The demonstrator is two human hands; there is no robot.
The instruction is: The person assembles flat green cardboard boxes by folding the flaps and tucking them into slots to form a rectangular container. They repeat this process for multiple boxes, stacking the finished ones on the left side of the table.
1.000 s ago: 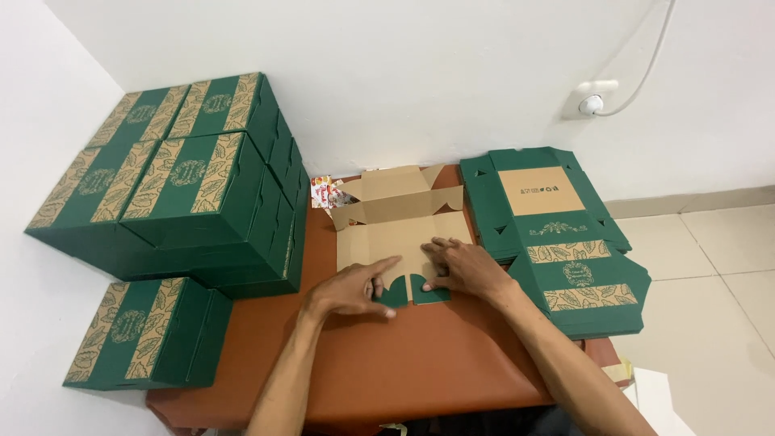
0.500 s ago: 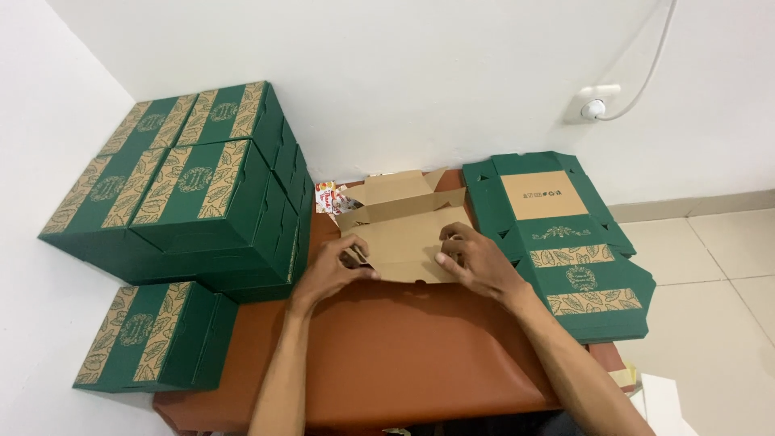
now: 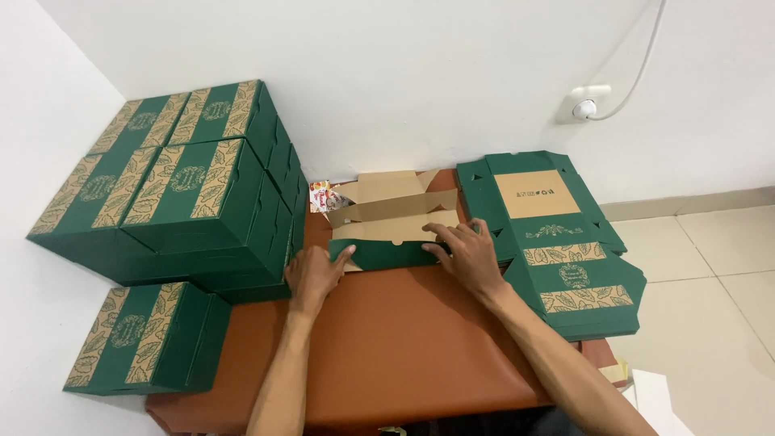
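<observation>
The left hand (image 3: 313,273) lies palm down at the left end of a half-folded box (image 3: 387,230), its fingers loosely bent and the thumb stretched out along the raised green front wall of that box; it presses on the cardboard rather than closing around anything. The right hand (image 3: 467,254) lies flat with fingers spread over the right end of the same wall, the fingertips reaching onto the brown inner flap, likewise pressing and gripping nothing. The half-folded box sits toward the far edge of the surface (image 3: 387,355), roughly midway along it, its green front wall standing up toward the person and its plain brown inside panels and flaps lying open behind, up against the white wall. The surface itself is reddish-brown and bare along its near edge. Just right of the right hand, a pile of flat unfolded boxes (image 3: 557,242), green with gold leaf bands and one brown panel, covers the right edge of the surface and overhangs it. At the far left corner rises a stack of finished boxes (image 3: 178,194) in the same green and gold. One more finished box (image 3: 145,339) sits lower, by the near left corner. A small red and white packet (image 3: 325,197) shows between the stack and the half-folded box
</observation>
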